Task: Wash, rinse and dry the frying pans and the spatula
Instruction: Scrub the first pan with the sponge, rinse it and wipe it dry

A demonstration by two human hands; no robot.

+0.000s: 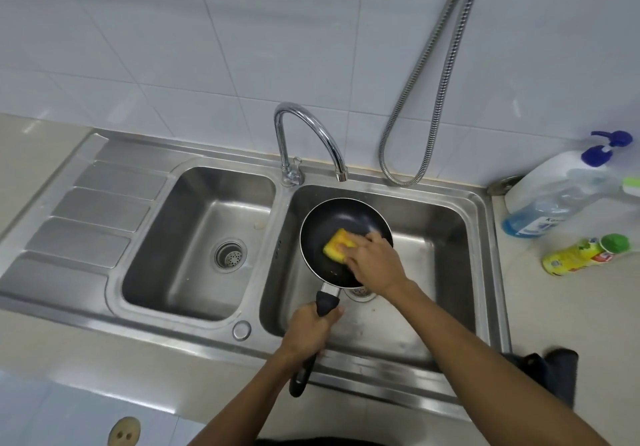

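Stainless steel basin point(446, 224) on the right holds my black frying pan point(332, 227), raised above the drain under the tap point(311, 134). My left hand point(310, 329) wraps its fingers round the pan handle point(327, 302). My right hand point(372, 260) presses a yellow sponge point(337, 245) against the pan's inside, fingers curled over it.

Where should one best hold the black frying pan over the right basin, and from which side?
Grip the handle of the frying pan, from the near side: it juts toward the person, and the left hand holds it there.
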